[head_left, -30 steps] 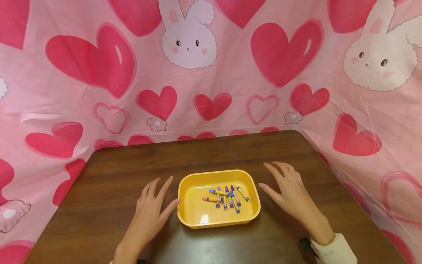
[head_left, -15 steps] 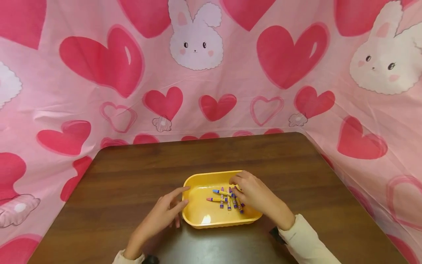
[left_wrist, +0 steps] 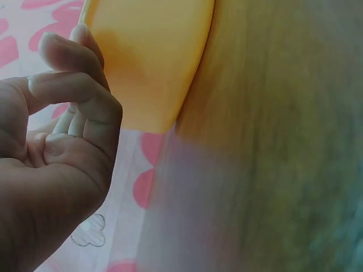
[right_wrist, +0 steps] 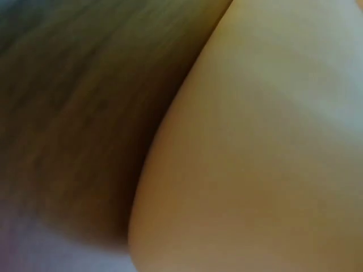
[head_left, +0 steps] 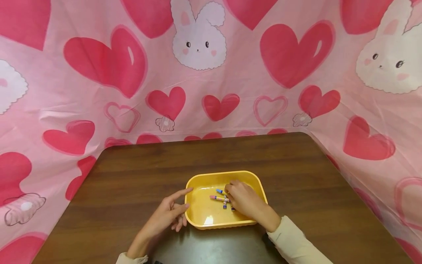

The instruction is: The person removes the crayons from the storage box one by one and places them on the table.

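Observation:
A yellow tray (head_left: 202,212) holds several crayons with yellow wrappers. Reaching in from the right, my right hand (head_left: 246,201) has its fingers bent down over the crayon pile and covers much of it. A pink crayon (head_left: 217,198) and the tip of a blue crayon (head_left: 219,191) show left of its fingers. I cannot tell what its hidden fingertips hold. My left hand (head_left: 166,212) rests at the tray's left rim, index finger reaching over it and thumb against it. The left wrist view shows its other fingers loosely bent beside the tray wall (left_wrist: 159,62).
The tray stands on a dark brown wooden table (head_left: 145,165). A pink cloth (head_left: 204,80) printed with hearts and rabbits hangs round the back and sides. In the right wrist view the tray's outer wall (right_wrist: 249,147) fills most of the picture, with the hand out of sight.
My right hand has come from beside the tray into it and leftward over the crayons. The left hand has turned and moved in to the left rim.

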